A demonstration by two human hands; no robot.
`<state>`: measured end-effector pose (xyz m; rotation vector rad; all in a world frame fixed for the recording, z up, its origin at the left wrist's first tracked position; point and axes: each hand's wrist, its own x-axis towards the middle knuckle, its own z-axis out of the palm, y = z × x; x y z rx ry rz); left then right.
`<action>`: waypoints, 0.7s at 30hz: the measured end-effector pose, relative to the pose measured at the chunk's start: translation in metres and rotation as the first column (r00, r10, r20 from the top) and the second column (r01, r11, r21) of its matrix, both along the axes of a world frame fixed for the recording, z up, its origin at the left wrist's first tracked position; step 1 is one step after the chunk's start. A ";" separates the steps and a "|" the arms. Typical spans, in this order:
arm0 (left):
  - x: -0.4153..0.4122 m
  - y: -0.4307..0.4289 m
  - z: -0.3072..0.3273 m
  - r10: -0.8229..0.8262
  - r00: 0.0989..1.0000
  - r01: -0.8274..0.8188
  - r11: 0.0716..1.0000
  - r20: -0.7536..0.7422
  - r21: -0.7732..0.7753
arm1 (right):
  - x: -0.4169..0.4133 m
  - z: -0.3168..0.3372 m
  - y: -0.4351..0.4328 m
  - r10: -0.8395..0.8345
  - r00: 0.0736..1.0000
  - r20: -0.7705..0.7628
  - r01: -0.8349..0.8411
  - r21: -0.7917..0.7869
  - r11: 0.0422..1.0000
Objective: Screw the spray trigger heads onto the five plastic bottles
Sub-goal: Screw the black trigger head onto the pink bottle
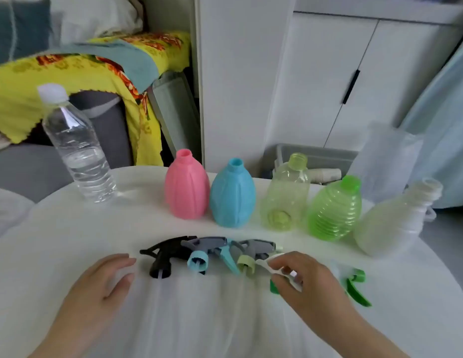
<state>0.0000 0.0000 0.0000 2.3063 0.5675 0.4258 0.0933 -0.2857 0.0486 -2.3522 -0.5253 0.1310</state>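
Five open-necked bottles stand in a row on the white table (70, 236): pink bottle (187, 188), blue bottle (233, 195), pale yellow-green clear bottle (287, 195), bright green ribbed bottle (335, 210), white bottle (395, 220). In front lie trigger heads: a black trigger head (164, 255), a grey trigger head with a blue collar (207, 254), a grey trigger head with a yellow-green collar (251, 254), a green trigger head (355, 288). My right hand (305, 282) pinches a white trigger head (270, 264). My left hand (106, 280) rests open on the table, left of the black head.
A capped clear water bottle (77, 148), partly filled, stands at the table's back left. Behind are white cabinets (328, 73), a grey bin (315, 156) on the floor and a yellow patterned cloth (70, 78) over a grey sofa.
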 end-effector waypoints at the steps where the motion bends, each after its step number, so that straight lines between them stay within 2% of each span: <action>1: -0.006 0.001 0.000 0.013 0.999 -0.013 1.000 -0.033 0.001 | -0.005 0.004 0.000 0.007 1.000 -0.011 -0.007 -0.039 0.999; 4: -0.027 0.004 0.004 0.018 0.986 0.006 0.990 -0.168 0.139 | -0.021 0.012 0.000 0.058 0.998 -0.013 -0.060 -0.171 0.984; 8: -0.040 0.004 0.001 -0.017 0.965 0.102 0.944 -0.263 0.312 | -0.034 0.022 0.017 0.045 0.999 0.001 -0.044 -0.181 0.982; 15: -0.040 0.008 -0.002 -0.046 0.963 0.134 0.936 -0.265 0.325 | -0.052 0.018 0.110 0.120 0.993 0.000 -0.117 -0.184 0.976; 21: -0.038 0.012 -0.008 -0.035 0.977 0.104 0.938 -0.210 0.331 | -0.045 0.009 0.174 0.139 0.982 0.131 -0.082 -0.366 0.927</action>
